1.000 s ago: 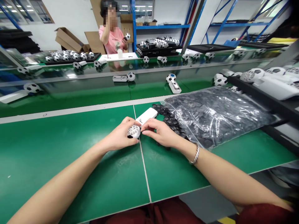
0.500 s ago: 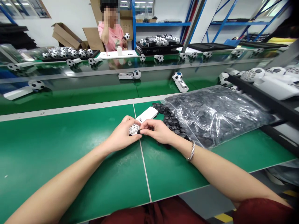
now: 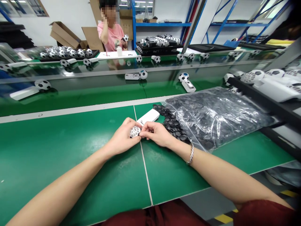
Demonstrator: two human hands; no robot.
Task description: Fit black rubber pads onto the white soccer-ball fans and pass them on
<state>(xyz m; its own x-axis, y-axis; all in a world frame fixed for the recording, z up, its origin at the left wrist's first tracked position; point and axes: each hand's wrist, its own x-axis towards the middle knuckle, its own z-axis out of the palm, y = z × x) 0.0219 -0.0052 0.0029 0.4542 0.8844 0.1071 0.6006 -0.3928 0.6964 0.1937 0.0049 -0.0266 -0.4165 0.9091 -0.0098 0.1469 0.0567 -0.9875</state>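
Far L: soccer-ball unit w/ wht handle [image 3: 42,84] on grn belt [image 3: 77,102]; vs. 1 s ago it's shifted R, same for the other units on the near belt. Far side, L of ctr: co-worker in pink shirt [image 3: 114,35], one hand raised to head, other w/ a ball unit.

Near, ctr: L hand [image 3: 122,136] over grn counter [image 3: 58,153], fingers curled round wht lattice ball [image 3: 134,131], gripping it. Wht handle [image 3: 148,117] just beyond the ball, prob. joined; joint hidden by fingers. R hand [image 3: 157,134]: thumb + index pinched on small blk piece [image 3: 139,134], mostly hidden, at ball's R edge.

Main change: 1 s ago R fingertips were a bit off the ball, now right up against it. Reads as piece being fitted to lattice; can't tell if seated.

R of hand: loose blk pieces [image 3: 175,127], spilling by clear bag [image 3: 218,114] of more. Far R: blk tray [image 3: 265,100] w/ more ball units.
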